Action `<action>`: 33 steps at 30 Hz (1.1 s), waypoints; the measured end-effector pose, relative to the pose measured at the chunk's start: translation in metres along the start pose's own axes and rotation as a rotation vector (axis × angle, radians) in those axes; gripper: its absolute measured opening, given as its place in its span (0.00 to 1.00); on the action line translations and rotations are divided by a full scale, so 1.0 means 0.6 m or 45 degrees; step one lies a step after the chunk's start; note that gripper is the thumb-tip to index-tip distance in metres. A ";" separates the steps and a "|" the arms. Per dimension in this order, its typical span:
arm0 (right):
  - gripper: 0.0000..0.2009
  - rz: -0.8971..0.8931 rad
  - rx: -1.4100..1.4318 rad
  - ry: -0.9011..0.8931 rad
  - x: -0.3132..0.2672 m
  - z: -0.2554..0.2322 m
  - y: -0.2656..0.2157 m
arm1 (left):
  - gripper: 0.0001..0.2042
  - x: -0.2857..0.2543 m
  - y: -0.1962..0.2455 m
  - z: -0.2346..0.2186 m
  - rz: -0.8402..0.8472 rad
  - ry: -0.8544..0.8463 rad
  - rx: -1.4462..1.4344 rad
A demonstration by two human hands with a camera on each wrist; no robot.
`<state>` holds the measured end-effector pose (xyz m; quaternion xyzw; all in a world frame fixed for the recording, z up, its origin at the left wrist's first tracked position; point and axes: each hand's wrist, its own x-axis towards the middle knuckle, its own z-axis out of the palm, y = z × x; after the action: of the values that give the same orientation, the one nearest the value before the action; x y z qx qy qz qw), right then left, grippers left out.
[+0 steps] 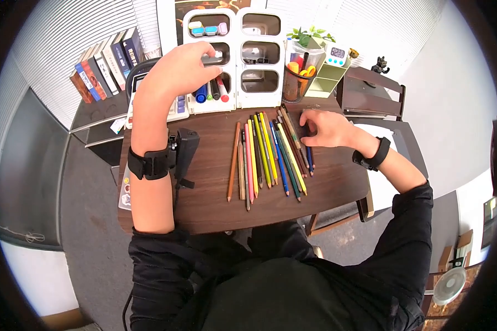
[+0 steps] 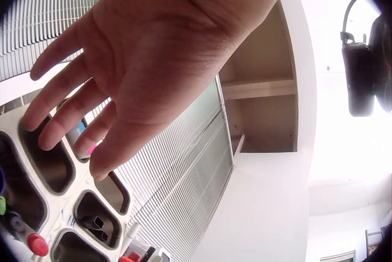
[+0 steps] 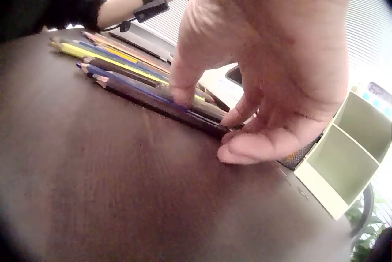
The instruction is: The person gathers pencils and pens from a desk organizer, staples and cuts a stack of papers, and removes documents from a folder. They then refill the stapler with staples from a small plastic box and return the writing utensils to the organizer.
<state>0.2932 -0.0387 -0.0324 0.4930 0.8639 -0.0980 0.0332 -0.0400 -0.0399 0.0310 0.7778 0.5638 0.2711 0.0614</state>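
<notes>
In the head view my left hand (image 1: 179,69) is at the white organizer (image 1: 259,102), in front of its middle-left compartment. Its fingers reach loosely forward and hold nothing; the left wrist view shows the left palm (image 2: 141,60) with the fingers spread. My right hand (image 1: 331,129) is at the upper right end of a row of colored pencils (image 1: 261,146) on the table. The right wrist view has its thumb (image 3: 184,87) at a dark blue pencil (image 3: 131,87), the other fingers bent near the pencil ends, a gap between thumb and fingertips.
Several markers (image 1: 201,94) stand in the organizer's lower left compartment, and small bottles or highlighters (image 1: 204,30) lie in the upper left one. A mesh pen cup (image 1: 296,85) with orange scissors stands right of it, beside a pale green holder (image 1: 321,83). A keyboard (image 1: 176,110) lies at left.
</notes>
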 end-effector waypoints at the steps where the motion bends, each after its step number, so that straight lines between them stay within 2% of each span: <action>1: 0.20 0.000 -0.003 -0.001 0.002 -0.001 0.002 | 0.19 -0.001 -0.001 0.001 -0.001 0.001 -0.003; 4: 0.21 -0.012 0.010 -0.022 0.012 0.006 0.016 | 0.19 -0.003 0.002 0.000 -0.010 0.016 0.016; 7: 0.22 -0.117 0.190 0.061 0.022 0.013 0.023 | 0.19 -0.003 -0.001 0.001 0.001 0.012 -0.006; 9: 0.24 0.125 0.561 -0.053 0.025 0.002 0.000 | 0.19 -0.004 0.000 0.002 -0.008 0.027 -0.001; 12: 0.27 0.253 0.693 -0.069 0.039 0.004 -0.011 | 0.19 -0.006 0.002 0.003 -0.003 0.042 0.011; 18: 0.34 0.204 0.531 -0.097 0.048 0.001 -0.020 | 0.19 -0.008 0.000 0.004 0.015 0.062 0.024; 22: 0.35 0.217 0.540 -0.115 0.051 -0.003 -0.010 | 0.19 -0.008 -0.001 0.003 0.025 0.054 0.031; 25: 0.34 0.227 0.562 -0.124 0.053 0.001 -0.001 | 0.19 -0.008 0.000 0.003 -0.002 0.030 0.007; 28: 0.28 0.226 0.607 -0.125 0.052 -0.002 -0.002 | 0.19 -0.007 0.002 0.002 0.006 0.027 0.013; 30: 0.23 0.214 0.729 -0.203 0.053 -0.006 -0.005 | 0.19 -0.008 0.001 0.004 0.008 0.041 0.012; 33: 0.19 0.182 0.694 -0.193 0.057 0.005 -0.001 | 0.19 -0.007 0.000 0.005 0.019 0.048 -0.012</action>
<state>0.2750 -0.0107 -0.0404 0.5346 0.7638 -0.3605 -0.0291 -0.0394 -0.0432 0.0269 0.7764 0.5578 0.2889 0.0522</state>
